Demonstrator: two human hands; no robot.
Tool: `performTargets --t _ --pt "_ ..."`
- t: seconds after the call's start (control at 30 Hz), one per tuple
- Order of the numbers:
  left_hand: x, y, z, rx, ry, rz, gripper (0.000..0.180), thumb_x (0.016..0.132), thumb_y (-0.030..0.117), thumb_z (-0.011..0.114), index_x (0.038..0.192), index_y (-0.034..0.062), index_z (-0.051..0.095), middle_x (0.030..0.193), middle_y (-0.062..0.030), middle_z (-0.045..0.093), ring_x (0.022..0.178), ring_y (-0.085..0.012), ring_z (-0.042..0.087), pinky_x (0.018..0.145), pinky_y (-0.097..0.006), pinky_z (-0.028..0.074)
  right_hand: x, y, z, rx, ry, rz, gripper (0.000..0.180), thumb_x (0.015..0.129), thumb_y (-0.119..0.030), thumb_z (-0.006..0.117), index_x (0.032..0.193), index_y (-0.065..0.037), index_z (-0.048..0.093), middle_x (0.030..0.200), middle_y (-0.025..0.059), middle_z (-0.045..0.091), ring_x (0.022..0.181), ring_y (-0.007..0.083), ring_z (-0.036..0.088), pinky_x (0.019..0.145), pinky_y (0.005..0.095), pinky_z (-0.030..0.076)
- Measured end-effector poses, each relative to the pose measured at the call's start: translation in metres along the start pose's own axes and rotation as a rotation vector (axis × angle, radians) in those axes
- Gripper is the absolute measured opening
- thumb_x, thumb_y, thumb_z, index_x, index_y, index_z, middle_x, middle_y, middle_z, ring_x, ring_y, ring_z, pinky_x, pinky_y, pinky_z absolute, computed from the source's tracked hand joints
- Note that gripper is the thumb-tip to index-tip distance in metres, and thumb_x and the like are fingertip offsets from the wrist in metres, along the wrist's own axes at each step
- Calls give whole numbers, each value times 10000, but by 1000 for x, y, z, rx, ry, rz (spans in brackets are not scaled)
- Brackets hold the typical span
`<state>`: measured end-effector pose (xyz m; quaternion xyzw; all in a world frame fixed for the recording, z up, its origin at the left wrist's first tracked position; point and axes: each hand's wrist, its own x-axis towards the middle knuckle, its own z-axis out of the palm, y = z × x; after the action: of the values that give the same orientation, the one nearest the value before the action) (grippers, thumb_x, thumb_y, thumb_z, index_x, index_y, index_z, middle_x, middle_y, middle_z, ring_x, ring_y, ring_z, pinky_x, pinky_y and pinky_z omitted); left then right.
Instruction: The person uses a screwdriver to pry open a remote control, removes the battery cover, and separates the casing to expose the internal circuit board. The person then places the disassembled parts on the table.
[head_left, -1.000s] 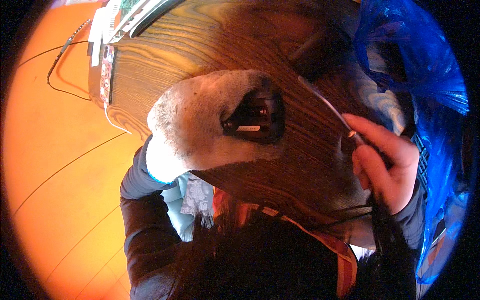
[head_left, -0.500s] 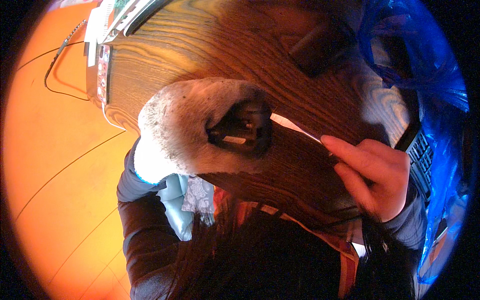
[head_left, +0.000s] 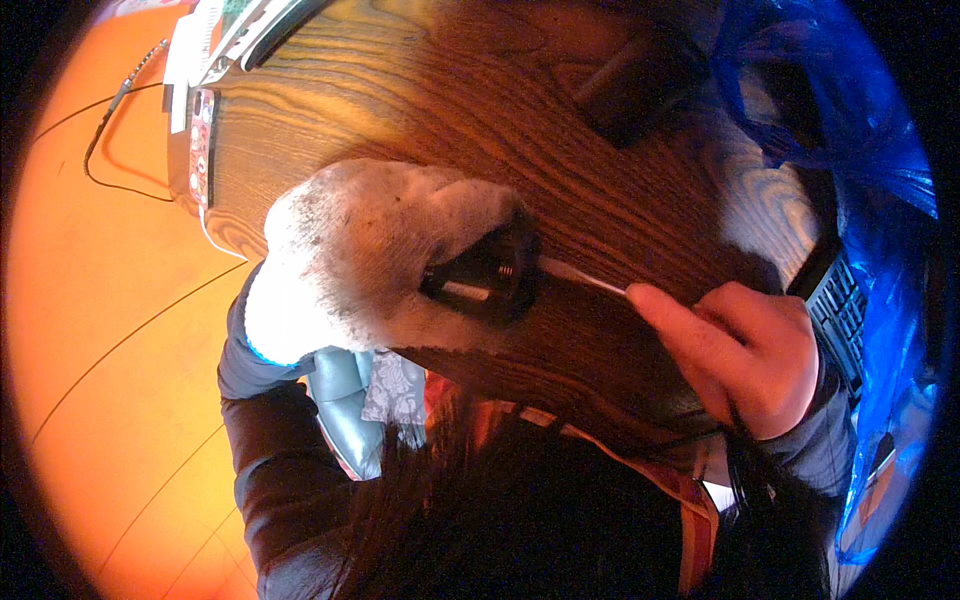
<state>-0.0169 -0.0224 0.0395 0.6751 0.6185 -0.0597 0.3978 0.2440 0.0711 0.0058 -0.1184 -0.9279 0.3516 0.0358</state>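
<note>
A soiled white knit glove covers my left hand (head_left: 370,250), whose fingers are closed round a small black part (head_left: 475,280). That part has a dark hollow, a coppery coil like a spring and a pale strip in it. My bare right hand (head_left: 745,350) pinches a thin pale stick (head_left: 590,277) between thumb and forefinger. Its far end reaches the right edge of the black part; whether it touches is too dark to tell. Both hands are above the dark wooden table (head_left: 420,90).
A phone in a patterned case (head_left: 202,135), with a white cable, lies at the table's left edge. Blue plastic (head_left: 880,240) hangs along the right, beside a black slotted tray (head_left: 838,310). A dark box-like thing (head_left: 625,90) sits at the back. A grey chair (head_left: 345,400) stands below.
My gloved left hand has shifted slightly left with the black part. The pale stick has tilted flatter and looks narrower, and my right hand's fingers have moved a little left.
</note>
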Motion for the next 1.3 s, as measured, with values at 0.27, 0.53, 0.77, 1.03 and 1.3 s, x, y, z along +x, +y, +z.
performTargets --t 0.27,0.53,0.77,1.03,1.3 --pt "-2 0 -1 -9 -63 31 399 630 385 730 894 124 584 721 -99 614 695 -316 612 591 -416 479 2 -8 3 296 -18 117 390 723 11 642 1105 -67 641 569 64 503 445 167 503 424 260 379" --pt "-4 1 12 95 160 117 443 548 351 776 889 131 599 688 -45 613 650 -269 614 559 -368 480 5 -2 7 729 -41 280 302 792 -63 637 1094 -56 640 550 94 530 454 206 524 453 305 432" --pt "-1 2 0 -21 -40 52 418 572 387 775 871 153 600 696 -36 615 654 -269 614 558 -365 477 7 -3 -3 54 -54 -63 404 721 -30 573 1112 -99 647 547 6 357 444 136 438 380 253 350" --pt "-5 16 -15 -29 -97 31 390 639 406 721 908 151 599 762 -95 620 732 -309 610 612 -403 473 5 -1 -1 183 -88 43 423 691 -18 637 1109 -73 642 572 67 473 473 219 490 426 316 361" --pt "-5 -6 4 -168 -86 13 448 617 392 757 945 141 584 780 -87 626 731 -298 618 615 -397 482 13 -3 4 690 -17 210 320 795 -30 583 1112 -13 623 585 89 571 483 165 520 481 277 397"
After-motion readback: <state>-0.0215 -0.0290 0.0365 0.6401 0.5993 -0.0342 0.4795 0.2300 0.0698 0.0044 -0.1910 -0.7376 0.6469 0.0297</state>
